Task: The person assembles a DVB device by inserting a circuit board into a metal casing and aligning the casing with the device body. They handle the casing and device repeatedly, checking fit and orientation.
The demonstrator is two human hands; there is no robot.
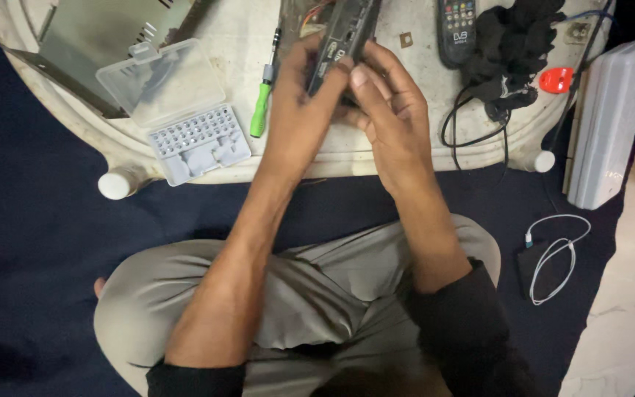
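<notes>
Head view showed both hands, left hand (pixel 299 103) and right hand (pixel 387 110), in a clenched grip on a black rectangular plastic device (pixel 343 33) that, I judged, could slip onto the white worktop (pixel 420 147) just below the grip.

Long, narrow black electronic device (pixel 343 40), dark casing with small pale labels on the near face and a row of ports. Tilted on edge, running away from the body. Gripped between both hands (pixel 347 110), left fingers wrapped along one side, right thumb pressed on the near end.
</notes>
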